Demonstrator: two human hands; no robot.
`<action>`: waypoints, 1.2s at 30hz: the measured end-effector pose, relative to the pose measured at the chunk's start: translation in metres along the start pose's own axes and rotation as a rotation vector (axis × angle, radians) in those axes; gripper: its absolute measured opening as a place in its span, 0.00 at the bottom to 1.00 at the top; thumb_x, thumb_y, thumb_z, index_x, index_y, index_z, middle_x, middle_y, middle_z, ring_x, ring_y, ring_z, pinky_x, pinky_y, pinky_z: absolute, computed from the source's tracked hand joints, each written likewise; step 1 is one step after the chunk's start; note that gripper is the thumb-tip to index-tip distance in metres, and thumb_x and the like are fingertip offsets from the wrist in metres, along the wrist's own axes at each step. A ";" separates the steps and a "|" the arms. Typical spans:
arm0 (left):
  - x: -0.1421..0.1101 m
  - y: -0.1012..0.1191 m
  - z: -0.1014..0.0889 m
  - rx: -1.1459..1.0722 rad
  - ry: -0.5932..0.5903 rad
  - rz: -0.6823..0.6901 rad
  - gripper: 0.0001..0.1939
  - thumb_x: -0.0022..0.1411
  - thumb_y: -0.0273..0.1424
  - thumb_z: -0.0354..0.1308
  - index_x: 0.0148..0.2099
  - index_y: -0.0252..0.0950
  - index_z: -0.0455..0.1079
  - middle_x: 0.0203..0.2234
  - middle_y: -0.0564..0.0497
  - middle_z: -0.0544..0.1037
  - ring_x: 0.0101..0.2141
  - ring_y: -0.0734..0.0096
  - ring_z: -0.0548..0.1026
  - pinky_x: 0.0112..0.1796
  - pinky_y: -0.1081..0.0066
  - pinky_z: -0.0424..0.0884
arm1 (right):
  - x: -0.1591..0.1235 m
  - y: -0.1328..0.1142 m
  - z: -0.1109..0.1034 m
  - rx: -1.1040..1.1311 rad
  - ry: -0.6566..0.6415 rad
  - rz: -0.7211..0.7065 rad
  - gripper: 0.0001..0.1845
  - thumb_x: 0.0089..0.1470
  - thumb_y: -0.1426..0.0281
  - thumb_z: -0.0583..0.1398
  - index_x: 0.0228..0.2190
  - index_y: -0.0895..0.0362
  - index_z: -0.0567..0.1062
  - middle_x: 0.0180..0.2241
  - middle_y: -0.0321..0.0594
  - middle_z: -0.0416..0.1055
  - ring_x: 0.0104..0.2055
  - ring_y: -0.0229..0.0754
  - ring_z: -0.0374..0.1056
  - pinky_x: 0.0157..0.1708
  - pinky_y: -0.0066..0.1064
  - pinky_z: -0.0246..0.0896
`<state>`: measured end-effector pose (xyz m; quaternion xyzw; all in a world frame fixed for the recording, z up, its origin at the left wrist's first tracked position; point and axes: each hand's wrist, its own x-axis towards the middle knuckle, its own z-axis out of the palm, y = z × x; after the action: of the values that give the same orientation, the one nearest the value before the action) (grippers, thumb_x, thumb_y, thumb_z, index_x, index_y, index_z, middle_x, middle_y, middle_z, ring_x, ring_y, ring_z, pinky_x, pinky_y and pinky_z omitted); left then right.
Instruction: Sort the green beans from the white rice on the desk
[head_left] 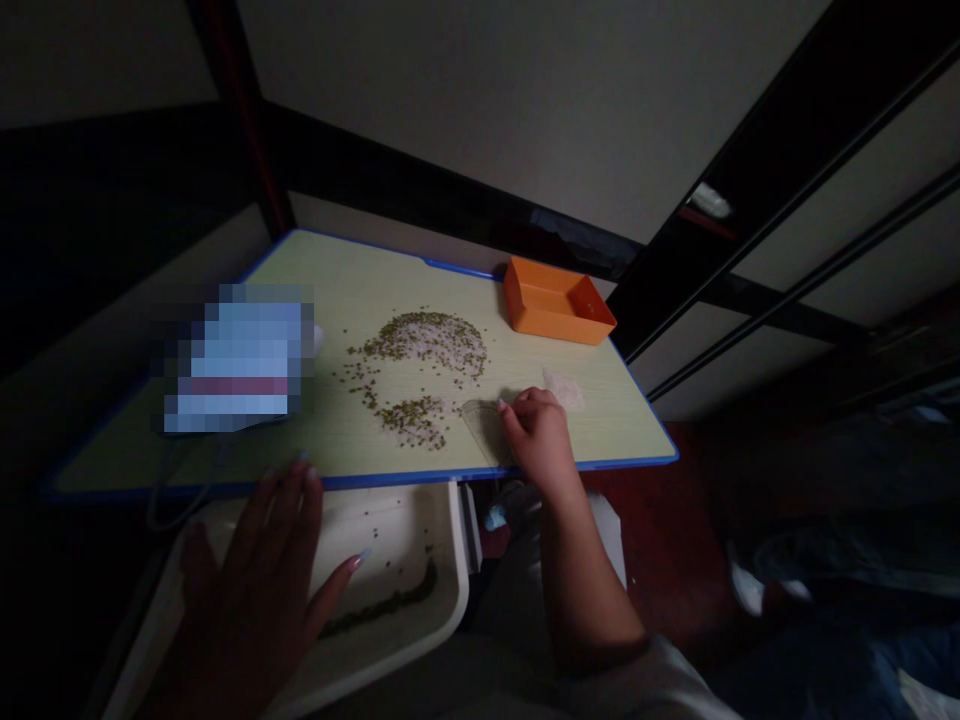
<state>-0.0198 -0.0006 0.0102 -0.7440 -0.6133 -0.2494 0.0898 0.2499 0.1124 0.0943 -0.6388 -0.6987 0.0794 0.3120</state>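
My right hand point(538, 435) is over the front right of the table, fingers curled together. At its fingertips lies a thin, see-through thing with a wire-like outline point(484, 428); its kind is unclear, and the fingers hide whether they grip it. To its left, small green beans mixed with pale grains point(431, 340) are spread in a broken ring. A small heap of pale grains point(564, 388) lies just beyond the hand. My left hand point(266, 560) hangs open over a white basin point(459, 560), fingers stretched out near the table's front edge, holding nothing. Dark green beans gather along the basin's inner side.
An orange box point(559, 318) stands at the table's back right corner. At the left is a blurred-out pale blue thing point(240, 355) with a cable. The light table point(352, 270) has a blue rim and backs onto a wall. Another person's shoe point(746, 590) shows at right.
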 end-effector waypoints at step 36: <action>-0.001 -0.003 0.002 -0.029 0.036 -0.009 0.45 0.64 0.36 0.55 0.74 0.46 0.32 0.71 0.39 0.55 0.69 0.46 0.58 0.69 0.29 0.44 | 0.039 0.080 -0.043 -0.266 0.196 0.121 0.21 0.62 0.68 0.58 0.17 0.54 0.69 0.28 0.44 0.71 0.37 0.48 0.62 0.42 0.39 0.56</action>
<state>-0.0222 -0.0002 0.0075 -0.7377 -0.6114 -0.2721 0.0890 0.3413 0.1502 0.1006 -0.7201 -0.6297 -0.0577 0.2858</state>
